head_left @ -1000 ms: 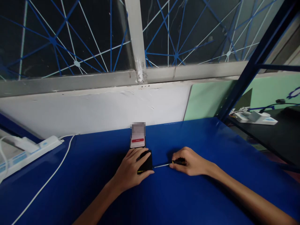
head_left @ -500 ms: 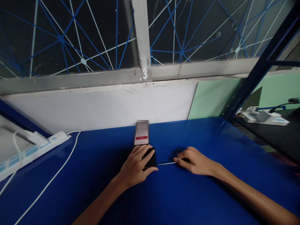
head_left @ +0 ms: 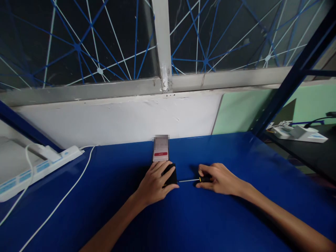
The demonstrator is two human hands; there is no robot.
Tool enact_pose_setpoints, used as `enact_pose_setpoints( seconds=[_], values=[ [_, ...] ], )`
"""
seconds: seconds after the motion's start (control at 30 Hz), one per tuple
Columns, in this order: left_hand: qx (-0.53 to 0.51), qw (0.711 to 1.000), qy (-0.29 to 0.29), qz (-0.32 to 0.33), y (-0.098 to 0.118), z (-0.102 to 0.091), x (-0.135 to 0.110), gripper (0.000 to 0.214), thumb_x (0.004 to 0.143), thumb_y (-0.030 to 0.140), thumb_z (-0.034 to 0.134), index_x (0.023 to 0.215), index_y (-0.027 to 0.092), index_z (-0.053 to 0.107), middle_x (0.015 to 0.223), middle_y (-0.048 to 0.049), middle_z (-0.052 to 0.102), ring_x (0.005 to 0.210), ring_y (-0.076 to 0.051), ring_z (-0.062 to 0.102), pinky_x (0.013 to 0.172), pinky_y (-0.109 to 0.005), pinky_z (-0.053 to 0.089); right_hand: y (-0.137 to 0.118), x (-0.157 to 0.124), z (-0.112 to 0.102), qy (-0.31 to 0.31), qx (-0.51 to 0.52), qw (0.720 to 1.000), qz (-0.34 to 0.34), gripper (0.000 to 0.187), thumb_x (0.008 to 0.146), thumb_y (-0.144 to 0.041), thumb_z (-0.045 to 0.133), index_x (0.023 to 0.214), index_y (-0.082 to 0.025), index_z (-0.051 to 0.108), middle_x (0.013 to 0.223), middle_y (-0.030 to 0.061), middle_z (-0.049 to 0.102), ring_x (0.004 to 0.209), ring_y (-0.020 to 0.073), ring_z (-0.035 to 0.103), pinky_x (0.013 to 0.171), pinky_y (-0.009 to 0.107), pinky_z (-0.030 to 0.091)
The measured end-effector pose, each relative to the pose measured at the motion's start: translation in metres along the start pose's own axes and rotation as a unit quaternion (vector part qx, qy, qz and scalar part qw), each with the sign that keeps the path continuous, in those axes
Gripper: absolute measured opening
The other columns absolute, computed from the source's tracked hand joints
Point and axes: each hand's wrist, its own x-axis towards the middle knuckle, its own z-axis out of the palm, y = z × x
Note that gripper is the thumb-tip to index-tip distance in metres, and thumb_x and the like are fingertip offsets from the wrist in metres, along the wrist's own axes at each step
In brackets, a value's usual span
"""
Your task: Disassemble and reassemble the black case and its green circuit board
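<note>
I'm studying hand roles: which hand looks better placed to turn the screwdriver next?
Probably the right hand: it has the screwdriver by its handle, shaft toward the black object, where the left hand rests.

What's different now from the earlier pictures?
The right hand has opened at the front, baring the handle of the screwdriver it covered half a second ago; the screwdriver remains in the hand. The view has swung slightly left. Unchanged: the left hand on the black box, the phone beyond it, the shaft towards the box.
</note>
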Motion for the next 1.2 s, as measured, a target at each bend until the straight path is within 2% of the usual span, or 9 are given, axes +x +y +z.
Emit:
enact_pose_setpoints(
  seconds=[0.13, 0.2, 0.37, 0.53, 0.63, 0.73, 0.8, 0.97, 1.2],
  values=[
    [-0.008, 1.000, 0.008, -0.003, 0.000, -0.002, 0.001, 0.045, 0.087, 0.042, 0.064, 0.123, 0.017, 0.057, 0.122, -0.0156, 0.060, 0.115, -0.031, 0.055, 0.094, -0.052, 0.048, -0.001, 0.001, -0.005, -0.003, 0.008, 1.000, -0.020, 0.031, 0.095, -0.045, 0.045, 0.085, -0.020, 0.060, 0.063, -0.0013, 0.058, 0.053, 0.0117, 0.048, 0.053, 0.026, 0.028],
    [-0.010, 1.000, 0.008, -0.005, -0.001, -0.002, 0.001, 0.046, 0.086, 0.043, 0.065, 0.123, 0.017, 0.057, 0.122, -0.0148, 0.060, 0.115, -0.031, 0.055, 0.094, -0.051, 0.048, 0.001, 0.001, -0.008, -0.001, 0.013, 0.999, -0.030, 0.031, 0.095, -0.043, 0.047, 0.081, -0.019, 0.062, 0.073, 0.0015, 0.062, 0.060, 0.0125, 0.053, 0.056, 0.025, 0.030],
    [-0.013, 1.000, 0.004, -0.009, -0.001, 0.000, 0.000, 0.047, 0.086, 0.043, 0.064, 0.125, 0.018, 0.056, 0.123, -0.0140, 0.060, 0.116, -0.031, 0.054, 0.095, -0.051, 0.048, 0.007, 0.001, -0.005, 0.003, 0.004, 1.000, -0.010, 0.033, 0.077, -0.049, 0.070, 0.076, -0.019, 0.056, 0.072, -0.0015, 0.058, 0.057, 0.0107, 0.047, 0.054, 0.024, 0.028],
    [-0.017, 1.000, 0.010, -0.008, -0.001, -0.001, 0.000, 0.046, 0.087, 0.042, 0.063, 0.126, 0.018, 0.056, 0.124, -0.0145, 0.059, 0.117, -0.030, 0.054, 0.096, -0.051, 0.047, 0.000, 0.000, -0.003, -0.024, 0.018, 1.000, 0.010, 0.027, 0.082, -0.045, 0.065, 0.090, -0.021, 0.056, 0.054, -0.0070, 0.047, 0.049, 0.0100, 0.040, 0.051, 0.024, 0.024],
    [-0.021, 1.000, 0.006, -0.013, 0.000, -0.002, 0.000, 0.047, 0.086, 0.041, 0.065, 0.126, 0.017, 0.055, 0.125, -0.0143, 0.059, 0.118, -0.030, 0.053, 0.097, -0.050, 0.047, -0.005, -0.001, -0.008, -0.025, 0.029, 0.999, -0.008, 0.029, 0.087, -0.048, 0.058, 0.091, -0.020, 0.060, 0.063, -0.0025, 0.056, 0.053, 0.0113, 0.047, 0.053, 0.025, 0.027],
    [-0.020, 1.000, -0.010, -0.016, 0.000, -0.003, -0.001, 0.046, 0.087, 0.038, 0.064, 0.127, 0.017, 0.055, 0.128, -0.0141, 0.057, 0.120, -0.030, 0.052, 0.098, -0.051, 0.046, -0.004, 0.000, -0.012, -0.019, 0.035, 0.999, -0.032, 0.027, 0.094, -0.040, 0.048, 0.087, -0.019, 0.062, 0.078, 0.0025, 0.063, 0.064, 0.0132, 0.054, 0.058, 0.026, 0.032],
    [-0.020, 1.000, -0.017, -0.014, 0.000, -0.004, 0.000, 0.043, 0.088, 0.037, 0.062, 0.125, 0.018, 0.056, 0.129, -0.0139, 0.056, 0.121, -0.030, 0.051, 0.099, -0.051, 0.045, -0.002, 0.000, -0.012, -0.020, 0.035, 0.998, -0.039, 0.024, 0.093, -0.037, 0.050, 0.084, -0.019, 0.061, 0.081, 0.0027, 0.062, 0.067, 0.0133, 0.054, 0.059, 0.026, 0.033],
    [-0.029, 1.000, -0.007, -0.009, 0.002, -0.006, 0.001, 0.038, 0.087, 0.035, 0.062, 0.122, 0.018, 0.059, 0.127, -0.0137, 0.057, 0.120, -0.030, 0.052, 0.098, -0.051, 0.045, 0.003, 0.000, -0.008, -0.018, 0.027, 0.999, -0.026, 0.025, 0.081, -0.039, 0.067, 0.078, -0.019, 0.053, 0.075, -0.0013, 0.057, 0.059, 0.0107, 0.047, 0.055, 0.024, 0.029],
    [-0.033, 0.999, -0.021, -0.014, 0.003, -0.008, 0.001, 0.039, 0.087, 0.033, 0.062, 0.124, 0.019, 0.057, 0.129, -0.0136, 0.056, 0.121, -0.031, 0.051, 0.098, -0.053, 0.044, -0.003, 0.000, -0.006, -0.033, 0.039, 0.999, -0.008, 0.019, 0.086, -0.038, 0.060, 0.089, -0.021, 0.053, 0.056, -0.0063, 0.048, 0.049, 0.0101, 0.041, 0.050, 0.024, 0.023]
  ],
)
